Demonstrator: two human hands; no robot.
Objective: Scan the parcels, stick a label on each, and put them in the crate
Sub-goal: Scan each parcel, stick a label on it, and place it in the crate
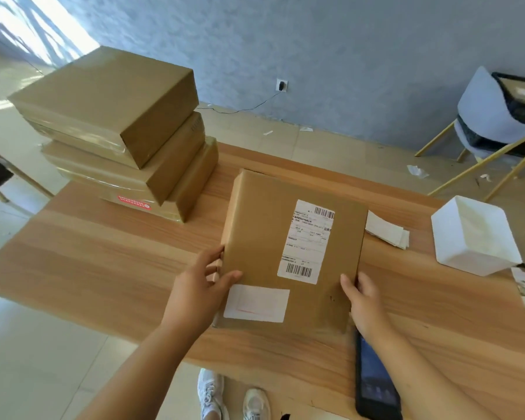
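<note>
On the wooden tabletop (pixel 103 268), the parcel (pixel 261 237) sits at the centre with a shipping label (pixel 308 241) stuck on top. Your left grip (pixel 200 286) clasps its left edge and your right grip (pixel 364 301) its right edge, thumbs on top. A stack of boxes (pixel 119 131) stands at the far left.

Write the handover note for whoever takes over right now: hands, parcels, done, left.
Left hand grips the left edge of the parcel, right hand its right edge; it rests on the table.
Done: it bears a barcoded shipping label and a smaller white label. Scan status unclear.
A stack of three more parcels stands far left; black handheld device by the right forearm; label sheets right of the parcel.
Left: crate this one, probably in the black container on the chair, then the stack.
</note>
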